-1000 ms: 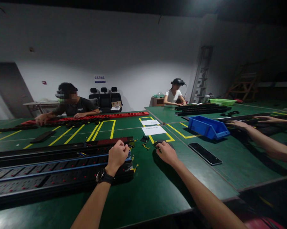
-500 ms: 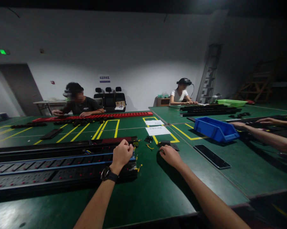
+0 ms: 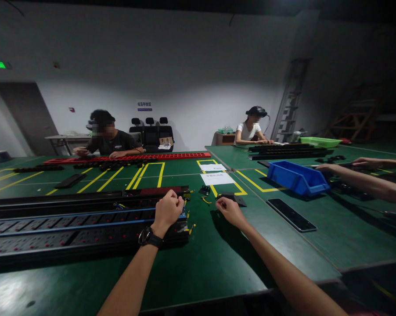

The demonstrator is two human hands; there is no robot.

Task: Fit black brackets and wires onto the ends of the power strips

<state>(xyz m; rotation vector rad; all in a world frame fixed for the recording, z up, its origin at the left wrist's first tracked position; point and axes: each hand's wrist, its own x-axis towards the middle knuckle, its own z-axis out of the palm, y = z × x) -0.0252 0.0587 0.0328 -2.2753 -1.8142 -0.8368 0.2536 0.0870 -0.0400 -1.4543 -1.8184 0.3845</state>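
My left hand (image 3: 167, 210) is closed in a fist over the right end of a long black power strip assembly (image 3: 69, 226) with blue wires and red dots; a black watch sits on that wrist. What the fist holds is hidden. My right hand (image 3: 228, 210) hovers just above the green table (image 3: 217, 259), fingers curled together near a small black flat part (image 3: 233, 198); whether they pinch anything I cannot see. Small yellow wire pieces (image 3: 203, 201) lie between the two hands.
A blue bin (image 3: 297, 177) and a flat black plate (image 3: 290, 214) lie to the right. Another person's arms (image 3: 359, 182) reach in from the right edge. Two seated people work at the far side, by a red strip (image 3: 132, 158). White papers (image 3: 217, 178) lie inside yellow floor-tape marks.
My right hand has drawn back a little from the black flat part and lifted slightly. My left fist stays on the strip's end. The view has shifted slightly.
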